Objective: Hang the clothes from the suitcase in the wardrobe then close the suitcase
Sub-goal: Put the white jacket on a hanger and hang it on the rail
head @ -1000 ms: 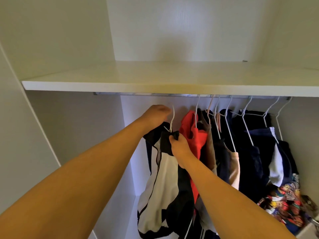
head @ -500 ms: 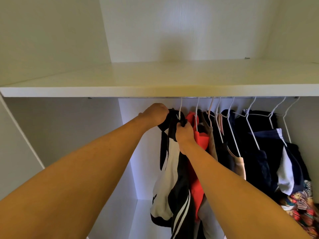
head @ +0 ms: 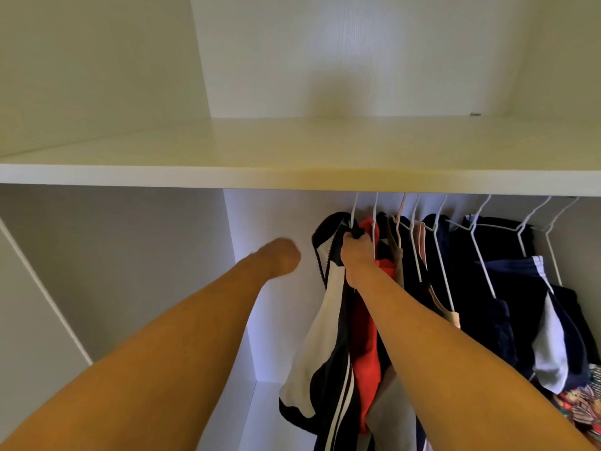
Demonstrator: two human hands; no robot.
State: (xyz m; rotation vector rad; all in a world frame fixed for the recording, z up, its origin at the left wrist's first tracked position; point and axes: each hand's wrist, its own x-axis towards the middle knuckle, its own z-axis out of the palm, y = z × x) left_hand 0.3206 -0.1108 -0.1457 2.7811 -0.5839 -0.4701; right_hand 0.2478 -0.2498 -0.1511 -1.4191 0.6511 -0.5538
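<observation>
The left hand (head: 282, 255) hovers blurred beside the clothes, touching nothing; I cannot tell how its fingers lie. Just right of it, the right hand (head: 356, 252) grips the dark collar of a black-and-white striped jacket (head: 328, 327) hanging on a thin white wire hanger (head: 353, 211) under the smooth white shelf (head: 292, 157). A red top (head: 366, 346) and dark clothes (head: 471, 288) hang to the right.

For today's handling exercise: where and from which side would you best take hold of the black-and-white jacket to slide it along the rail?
Grip the jacket at its collar, just under the hanger hook, coming from the open left side; the clothes crowd its right.
</observation>
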